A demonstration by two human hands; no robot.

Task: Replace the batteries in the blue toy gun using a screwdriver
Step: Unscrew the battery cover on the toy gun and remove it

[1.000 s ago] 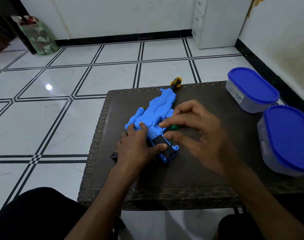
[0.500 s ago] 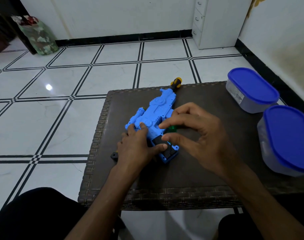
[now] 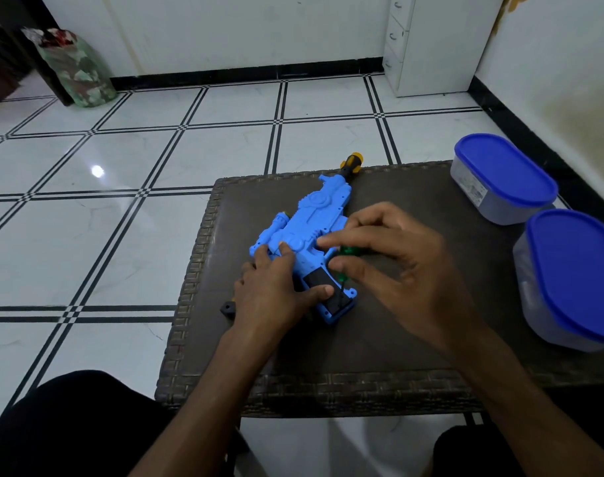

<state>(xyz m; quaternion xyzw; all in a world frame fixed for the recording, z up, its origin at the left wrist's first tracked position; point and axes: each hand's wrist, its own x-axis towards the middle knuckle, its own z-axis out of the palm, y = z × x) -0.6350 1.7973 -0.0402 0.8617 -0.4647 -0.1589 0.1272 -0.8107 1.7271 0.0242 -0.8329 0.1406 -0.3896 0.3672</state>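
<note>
The blue toy gun (image 3: pixel 314 242) lies flat near the middle of the dark woven table (image 3: pixel 362 346), its muzzle toward 1 o'clock and its grip toward 5 o'clock, in the same spot as in the earlier frames. The left hand (image 3: pixel 276 287) stays pressed on the body of the toy, fingers fairly straight across the blue shell and the thumb lying on the black battery cover (image 3: pixel 324 290) in the grip.

What differs is the right hand (image 3: pixel 393 266): a second ago its fingers were spread wider over the toy and little of the tool showed; now they have drawn in and pinch the green handle of the screwdriver (image 3: pixel 347 256) between thumb and fingertips, more of the green showing. The thin shaft slants down toward 6 o'clock onto the black cover.

A small black piece (image 3: pixel 227 308) sits on the table at 9 o'clock from the left wrist. Two blue-lidded containers (image 3: pixel 507 177) stand at 3 o'clock, unchanged.
</note>
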